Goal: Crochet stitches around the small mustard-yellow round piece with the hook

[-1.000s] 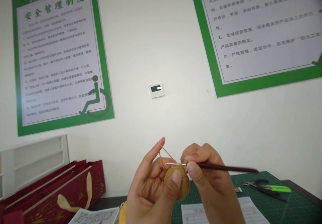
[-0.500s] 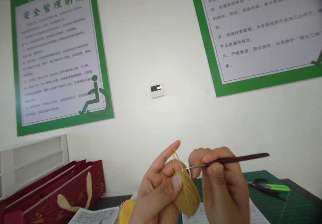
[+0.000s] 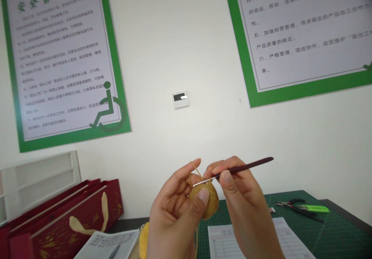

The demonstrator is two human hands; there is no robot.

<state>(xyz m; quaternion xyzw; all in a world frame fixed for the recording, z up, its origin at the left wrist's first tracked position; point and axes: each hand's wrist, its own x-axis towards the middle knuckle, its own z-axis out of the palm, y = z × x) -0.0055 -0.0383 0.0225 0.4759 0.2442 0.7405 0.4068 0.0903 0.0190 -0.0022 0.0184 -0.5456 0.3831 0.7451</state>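
Note:
My left hand (image 3: 180, 208) pinches a rounded mustard-yellow crochet piece (image 3: 213, 202), its thumb pressed on the front. A strand of yellow yarn (image 3: 197, 168) loops over the raised left index finger, and another strand hangs below the hand. In my right hand (image 3: 241, 197) is a crochet hook (image 3: 250, 165) with a dark red handle, gripped between thumb and fingers. The hook's silver shaft lies across the top of the piece, with a yarn loop around it. Its tip points left, close to the left fingers.
Green cutting mat (image 3: 305, 228) with black pliers (image 3: 299, 206), a bright green tool (image 3: 316, 208) and a printed sheet (image 3: 279, 232). At left stand dark red gift bags (image 3: 84, 212), a booklet (image 3: 101, 243) with a pen, and a yellow yarn ball (image 3: 143, 239). Posters hang on the wall.
The hook has moved left, so its silver shaft now reaches across the piece's top. My right hand has come closer to the left, and the piece is turned and looks rounder.

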